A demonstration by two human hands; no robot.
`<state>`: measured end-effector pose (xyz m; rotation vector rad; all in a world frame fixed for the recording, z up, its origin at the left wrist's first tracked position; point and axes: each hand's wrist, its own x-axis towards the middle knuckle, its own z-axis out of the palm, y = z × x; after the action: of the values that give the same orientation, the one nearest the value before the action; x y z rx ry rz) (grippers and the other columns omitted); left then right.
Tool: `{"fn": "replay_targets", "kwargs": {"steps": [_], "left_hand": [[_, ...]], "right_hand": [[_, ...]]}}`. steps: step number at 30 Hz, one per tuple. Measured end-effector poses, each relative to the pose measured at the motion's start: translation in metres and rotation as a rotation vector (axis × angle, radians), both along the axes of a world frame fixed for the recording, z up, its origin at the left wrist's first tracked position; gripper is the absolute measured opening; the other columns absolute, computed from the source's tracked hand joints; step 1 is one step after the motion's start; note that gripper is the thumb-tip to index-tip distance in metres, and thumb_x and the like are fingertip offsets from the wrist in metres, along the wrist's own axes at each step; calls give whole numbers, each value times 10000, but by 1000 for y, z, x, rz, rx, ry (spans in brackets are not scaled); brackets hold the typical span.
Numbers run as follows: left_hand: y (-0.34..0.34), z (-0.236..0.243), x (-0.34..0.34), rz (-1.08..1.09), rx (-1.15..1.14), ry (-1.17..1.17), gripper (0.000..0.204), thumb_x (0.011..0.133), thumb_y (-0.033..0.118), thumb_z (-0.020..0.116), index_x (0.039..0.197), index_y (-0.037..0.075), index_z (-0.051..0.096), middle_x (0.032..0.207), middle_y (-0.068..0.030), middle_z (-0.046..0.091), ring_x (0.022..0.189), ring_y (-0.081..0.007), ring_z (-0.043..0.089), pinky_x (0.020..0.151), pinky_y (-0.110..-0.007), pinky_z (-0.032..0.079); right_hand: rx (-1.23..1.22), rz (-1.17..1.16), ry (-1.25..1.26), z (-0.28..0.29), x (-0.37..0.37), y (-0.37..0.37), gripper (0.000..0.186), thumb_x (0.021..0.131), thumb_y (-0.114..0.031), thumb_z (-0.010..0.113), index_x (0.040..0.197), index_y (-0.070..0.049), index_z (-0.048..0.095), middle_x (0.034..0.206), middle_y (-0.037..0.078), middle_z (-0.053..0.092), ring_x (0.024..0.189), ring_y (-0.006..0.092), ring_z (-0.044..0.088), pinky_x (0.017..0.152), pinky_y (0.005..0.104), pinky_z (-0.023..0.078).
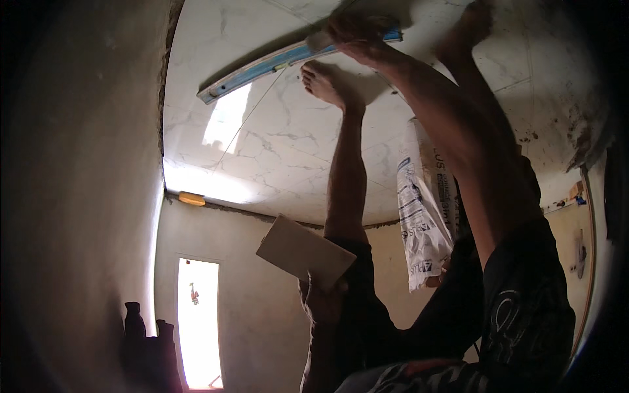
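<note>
My left hand (320,295) is closed on a plain beige rectangular piece (304,249), perhaps a tile. My right arm reaches to the top of the view, where my right hand (354,36) is at a long blue level (255,72) lying on white marbled floor tiles (262,144); the hand is blurred and dim, and I cannot tell whether it grips the level or the brownish thing beside it. My bare left foot (324,85) is next to the level, and my other foot (465,29) is farther right.
A crumpled white printed bag (419,196) lies between my legs. A yellow object (192,198) sits by the rough floor edge. A plain wall (78,164) runs along the left, near dark upright shapes (147,347) and a bright doorway (198,321). Small items (575,193) are at the right.
</note>
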<state>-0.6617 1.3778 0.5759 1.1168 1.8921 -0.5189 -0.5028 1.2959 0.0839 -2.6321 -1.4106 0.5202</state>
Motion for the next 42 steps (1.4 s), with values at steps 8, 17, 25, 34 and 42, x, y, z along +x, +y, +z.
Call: {"fn": "replay_targets", "kwargs": {"steps": [8,17,25,34,42], "left_hand": [[-16,-24,-21,-1097,37,33,531,841,303,650,1258,28,468,1155,-187,568,1037,-334,561,834,-431,500],[-45,4,122,-784,-47,-103,577,813,252,651,1283,-24,460,1202,-253,529,1088,-391,531,947,-431,441],[-54,-23,266,-670,-6,-451,496,901,283,597,1289,17,440,1169,-177,502,987,-294,544,706,-386,524],[-46,-63,388,-348,-252,-303,637,910,293,626,1419,101,294,1408,-131,345,1237,-301,420,927,-516,430],[-19,-113,433,-572,-82,-248,541,936,332,572,1373,85,369,1280,-117,458,1098,-296,499,766,-480,474]], "right_hand": [[-389,-68,160,145,67,-21,563,631,-381,662,1095,-79,555,1007,151,502,1024,299,505,839,473,420],[-114,-239,452,339,243,-330,397,703,-246,703,1037,-54,607,959,112,596,941,287,603,867,485,428],[-550,-1078,737,468,175,-503,473,772,-303,699,1107,-13,536,1062,179,581,981,335,607,824,464,470],[110,-2136,735,367,175,-535,434,763,-279,711,1059,0,561,868,66,586,753,153,554,662,336,466],[30,-2201,366,179,236,-574,581,759,-360,734,1100,57,517,877,95,578,678,220,572,625,386,474]]}}
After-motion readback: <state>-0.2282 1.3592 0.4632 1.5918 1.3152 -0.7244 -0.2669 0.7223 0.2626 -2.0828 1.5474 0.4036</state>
